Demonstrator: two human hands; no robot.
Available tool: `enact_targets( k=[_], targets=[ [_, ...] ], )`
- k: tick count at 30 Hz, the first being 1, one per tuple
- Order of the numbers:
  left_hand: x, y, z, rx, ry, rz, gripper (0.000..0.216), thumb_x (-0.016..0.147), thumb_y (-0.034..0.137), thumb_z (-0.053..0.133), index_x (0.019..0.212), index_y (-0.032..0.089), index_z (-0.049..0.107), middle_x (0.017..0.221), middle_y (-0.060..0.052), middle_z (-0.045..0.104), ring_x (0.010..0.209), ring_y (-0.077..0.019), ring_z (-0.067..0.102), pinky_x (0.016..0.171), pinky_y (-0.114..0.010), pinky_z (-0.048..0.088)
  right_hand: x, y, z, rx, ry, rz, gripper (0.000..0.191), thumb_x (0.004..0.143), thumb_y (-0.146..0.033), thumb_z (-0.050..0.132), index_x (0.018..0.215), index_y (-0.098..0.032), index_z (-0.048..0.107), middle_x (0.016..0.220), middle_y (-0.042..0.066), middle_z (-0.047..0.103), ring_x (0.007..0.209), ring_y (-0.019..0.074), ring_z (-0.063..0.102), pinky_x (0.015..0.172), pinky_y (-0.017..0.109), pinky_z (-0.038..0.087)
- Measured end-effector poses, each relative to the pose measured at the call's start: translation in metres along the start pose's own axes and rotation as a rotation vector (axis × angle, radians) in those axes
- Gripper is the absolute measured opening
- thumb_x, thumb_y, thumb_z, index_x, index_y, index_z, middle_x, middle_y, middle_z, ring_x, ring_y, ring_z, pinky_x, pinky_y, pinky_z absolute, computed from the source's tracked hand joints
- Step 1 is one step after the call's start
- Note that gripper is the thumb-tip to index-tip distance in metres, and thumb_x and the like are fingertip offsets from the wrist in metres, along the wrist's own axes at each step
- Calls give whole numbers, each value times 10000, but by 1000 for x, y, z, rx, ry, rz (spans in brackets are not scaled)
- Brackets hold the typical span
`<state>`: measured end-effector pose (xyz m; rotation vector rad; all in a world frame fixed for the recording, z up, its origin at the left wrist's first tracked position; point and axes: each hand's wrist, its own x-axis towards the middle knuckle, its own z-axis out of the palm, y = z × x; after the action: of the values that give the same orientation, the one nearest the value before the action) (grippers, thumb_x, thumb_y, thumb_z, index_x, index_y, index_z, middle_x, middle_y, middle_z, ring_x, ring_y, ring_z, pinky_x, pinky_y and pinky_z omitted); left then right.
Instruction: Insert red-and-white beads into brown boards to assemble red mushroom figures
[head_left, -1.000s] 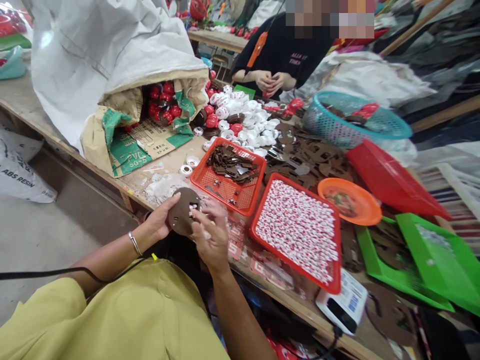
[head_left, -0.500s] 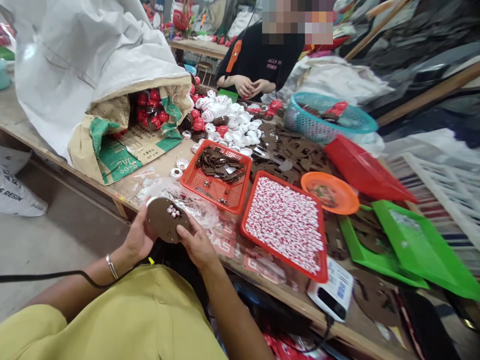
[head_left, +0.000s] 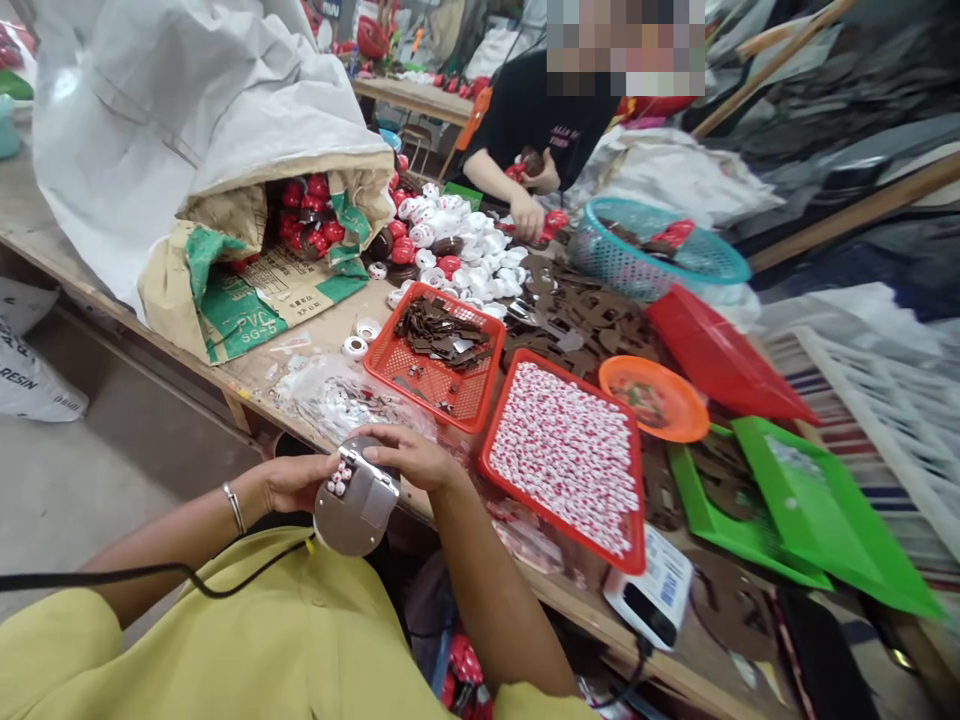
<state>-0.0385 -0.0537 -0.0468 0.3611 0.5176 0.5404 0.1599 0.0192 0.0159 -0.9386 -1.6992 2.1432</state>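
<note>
A round brown disc (head_left: 354, 503) with small red-and-white beads in a slot near its top is held between both hands just in front of the table edge. My left hand (head_left: 294, 481) grips its left rim with closed fingers. My right hand (head_left: 409, 458) curls over the disc's top right edge, fingers bent onto it. A red tray (head_left: 494, 440) full of small red-and-white beads lies just right of my right hand. An orange-red mesh basket (head_left: 409, 383) with brown cut pieces sits behind the hands.
A big white sack (head_left: 187, 130) spills red balls at the left. White and red parts (head_left: 465, 235) and brown cut-outs (head_left: 592, 315) cover the table's middle. A teal basket (head_left: 645, 262), orange bowl (head_left: 652, 398), red and green trays (head_left: 787, 500) stand right. Another person (head_left: 536, 130) works opposite.
The disc has tilted and dropped lower toward my lap, and my right hand has moved from its lower edge onto its top. The person opposite has reached one hand onto the table.
</note>
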Motion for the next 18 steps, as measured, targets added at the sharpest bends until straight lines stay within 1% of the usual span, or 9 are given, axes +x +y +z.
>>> enact_targets(
  k=[2,4,5,7,9,10,11,14,18],
  targets=[
    [0,1,8,-60,59,-3,472,587,387,885,932,115,714,860,-97,740,749,-204,672,755,-303,484,3,-4,-5,-89,15,-35,431,743,-488,754,1026,-169,693,937,29,689,815,148,606,742,254,467],
    [1,4,15,-165,155,27,337,601,258,854,868,110,709,780,-74,729,686,-188,665,719,-293,494,7,-8,-20,-199,91,-71,435,792,-521,689,1058,-177,690,914,29,689,746,134,594,676,243,466],
    [1,7,17,-214,208,52,282,604,219,830,829,106,704,747,-69,722,662,-185,661,704,-293,500,9,-10,-33,-273,189,-86,436,825,-528,643,1083,-180,686,904,31,692,707,127,586,645,239,463],
    [1,14,20,-271,307,126,205,623,182,787,784,101,690,714,-68,713,642,-191,662,688,-299,513,13,-16,-69,-504,517,-59,407,887,-488,548,1133,-191,679,905,32,704,674,123,589,632,240,471],
    [-2,22,22,-284,382,212,179,688,191,754,832,104,692,749,-73,724,674,-199,678,709,-307,528,16,-23,-112,-745,861,33,355,913,-374,498,1167,-202,676,966,41,719,766,147,631,723,263,501],
    [-3,26,22,-291,398,249,194,735,215,734,891,108,694,800,-79,735,717,-204,690,738,-313,534,18,-25,-132,-832,972,85,341,907,-311,495,1176,-207,677,1002,48,721,842,166,644,787,281,504],
    [-5,29,21,-301,401,279,226,781,248,712,960,113,690,866,-89,743,776,-212,701,778,-320,537,20,-27,-149,-894,1036,136,340,891,-251,503,1179,-212,679,1035,54,721,917,186,646,845,301,497],
    [-7,35,20,-342,362,313,331,870,349,641,1108,119,655,1020,-119,735,920,-237,701,883,-359,525,33,-24,-180,-982,1048,236,402,820,-124,558,1190,-221,683,1108,69,708,1050,227,625,924,320,469],
    [-1,32,18,-373,314,320,361,883,379,624,1133,118,647,1033,-127,732,920,-243,701,917,-377,510,65,-10,-183,-1100,934,307,460,787,-114,631,1219,-268,674,1226,62,649,1081,231,622,918,287,462]
  ],
)
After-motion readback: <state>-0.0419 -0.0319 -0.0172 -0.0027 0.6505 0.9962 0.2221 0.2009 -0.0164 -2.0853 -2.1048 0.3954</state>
